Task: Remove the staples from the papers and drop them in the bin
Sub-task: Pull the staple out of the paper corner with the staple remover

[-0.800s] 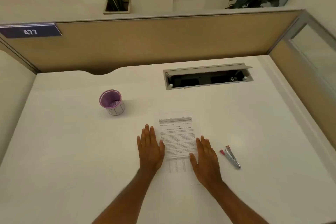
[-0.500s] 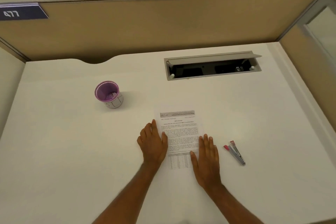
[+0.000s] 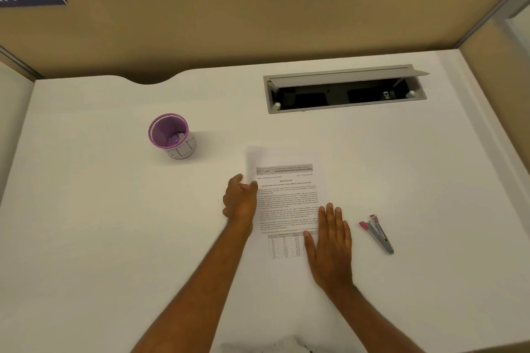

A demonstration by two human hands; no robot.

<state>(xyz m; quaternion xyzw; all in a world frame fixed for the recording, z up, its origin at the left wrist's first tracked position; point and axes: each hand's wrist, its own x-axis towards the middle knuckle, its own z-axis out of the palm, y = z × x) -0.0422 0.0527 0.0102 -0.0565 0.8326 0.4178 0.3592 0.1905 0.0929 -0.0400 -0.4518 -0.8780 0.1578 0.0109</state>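
Observation:
The printed papers (image 3: 288, 198) lie on the white desk (image 3: 114, 238) in front of me. My left hand (image 3: 240, 201) is at their left edge, fingers curled under and thumb on the sheet, pinching that edge. The upper left corner looks slightly raised and blurred. My right hand (image 3: 329, 246) lies flat on the lower right part of the papers, fingers together and extended. A small purple bin (image 3: 171, 135) stands to the far left, with some small bits inside. A metal staple remover with pink tips (image 3: 377, 233) lies on the desk just right of my right hand.
An open grey cable tray (image 3: 345, 92) is set into the desk at the back right. A tan partition wall (image 3: 258, 20) closes the back and right side. A curved cut-out (image 3: 152, 77) notches the desk's back edge.
My left hand went from lying flat beside the papers to curling its fingers at their left edge. The right hand stays flat on the papers. My view has tilted downward.

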